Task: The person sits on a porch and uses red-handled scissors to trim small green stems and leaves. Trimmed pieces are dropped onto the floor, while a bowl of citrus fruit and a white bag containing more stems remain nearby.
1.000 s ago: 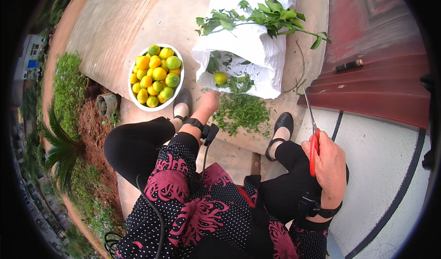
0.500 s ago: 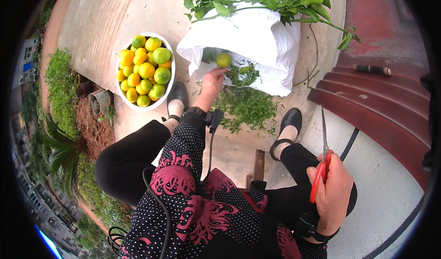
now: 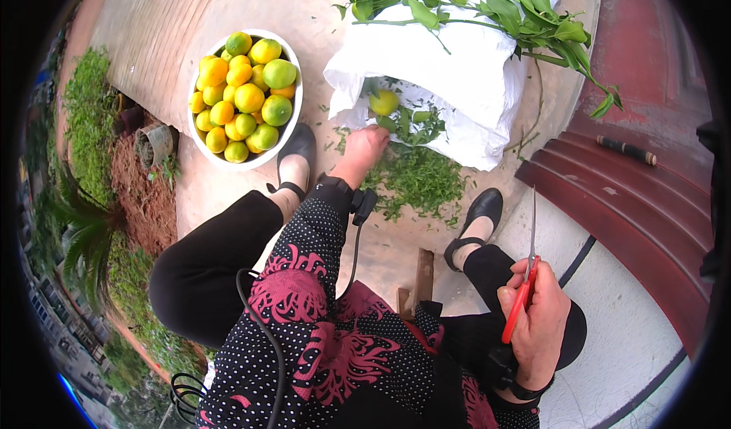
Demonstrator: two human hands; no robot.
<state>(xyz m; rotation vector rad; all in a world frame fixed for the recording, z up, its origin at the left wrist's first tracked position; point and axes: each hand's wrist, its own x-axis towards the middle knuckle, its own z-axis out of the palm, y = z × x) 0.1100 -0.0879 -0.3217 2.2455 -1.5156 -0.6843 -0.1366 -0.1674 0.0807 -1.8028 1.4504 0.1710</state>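
Note:
My left hand [image 3: 364,153] is closed, with its fingertips pinched on a leafy citrus sprig [image 3: 411,127] at the mouth of a white sack [image 3: 434,56]. A yellow-green citrus fruit [image 3: 384,102] sits just beyond those fingertips; where its stem joins is hidden. Over my right thigh, my right hand [image 3: 542,318] grips red-handled scissors [image 3: 521,299], whose thin blades look together and point away from me. A long leafy branch [image 3: 487,24] lies across the sack. To the left stands a white oval basin [image 3: 298,98] heaped with yellow and green citrus fruits [image 3: 248,98].
Cut leaves [image 3: 422,181] cover the ground between my feet. My black shoes [image 3: 297,155] flank them. At the right is a dark red ridged metal sheet [image 3: 609,185] with a dark rod [image 3: 626,150] on it. Plants and a pot [image 3: 154,146] are at the left.
My left hand has drawn the sprig and fruit slightly nearer, relative to the sack. My right hand still holds the scissors. The whole view has shifted a little.

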